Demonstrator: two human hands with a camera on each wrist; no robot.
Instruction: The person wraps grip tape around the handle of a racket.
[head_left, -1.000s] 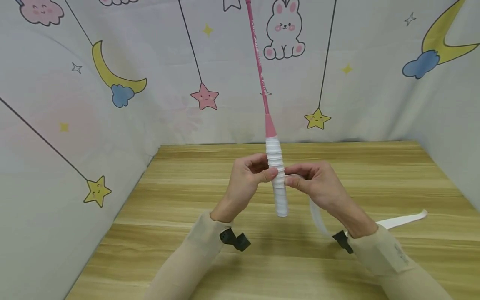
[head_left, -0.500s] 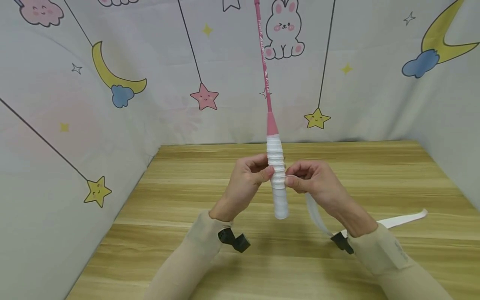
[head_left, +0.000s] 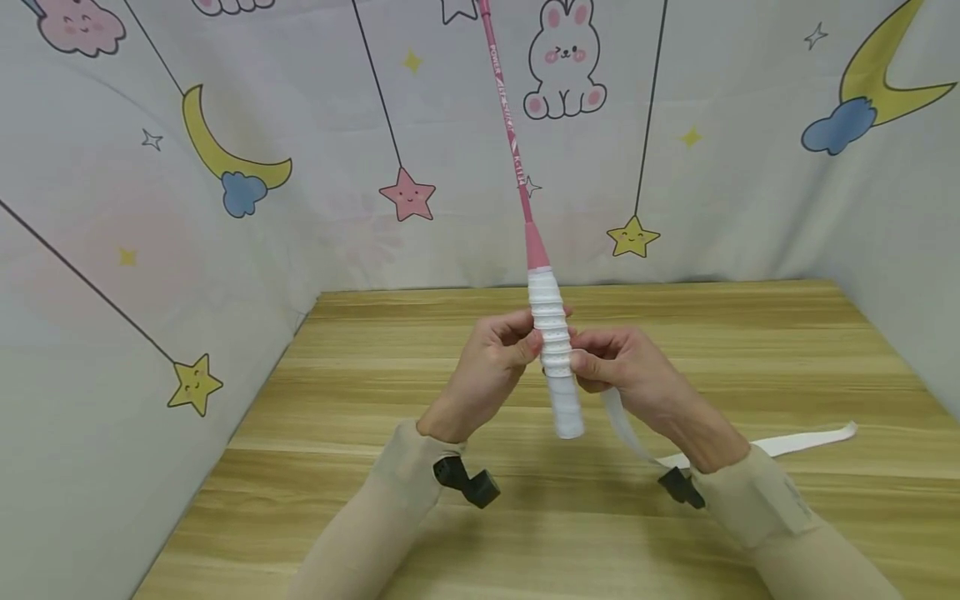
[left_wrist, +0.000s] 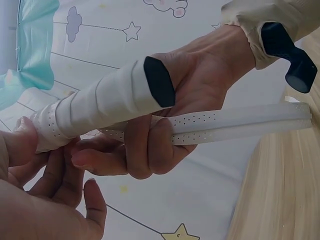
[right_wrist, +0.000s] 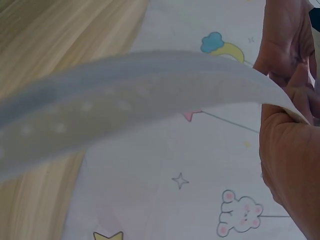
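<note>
A badminton racket with a pink shaft [head_left: 510, 133] stands tilted in the head view, its top cut off by the frame. White perforated grip tape is wrapped in ridged turns round the upper handle [head_left: 553, 325]; the lower handle [head_left: 566, 408] looks smoother. My left hand [head_left: 491, 362] holds the wrapped part between thumb and fingers. At the handle's right side, my right hand [head_left: 637, 375] pinches the loose grip tape [head_left: 622, 429]. In the left wrist view the dark butt end [left_wrist: 160, 82] shows, and the tape [left_wrist: 240, 122] passes through the right hand's curled fingers.
The tape's tail [head_left: 810, 439] runs behind the right wrist, above or on the wood-patterned table [head_left: 375, 500]. A printed cloth [head_left: 315, 233] with stars, moons and a rabbit hangs behind. Small black cameras sit on both wrists [head_left: 467, 483].
The racket's shaft swung right, then back left, while the handle turned slightly between my hands. The loose tape's hanging curve shifted a little left. Both hands stay at the handle.
</note>
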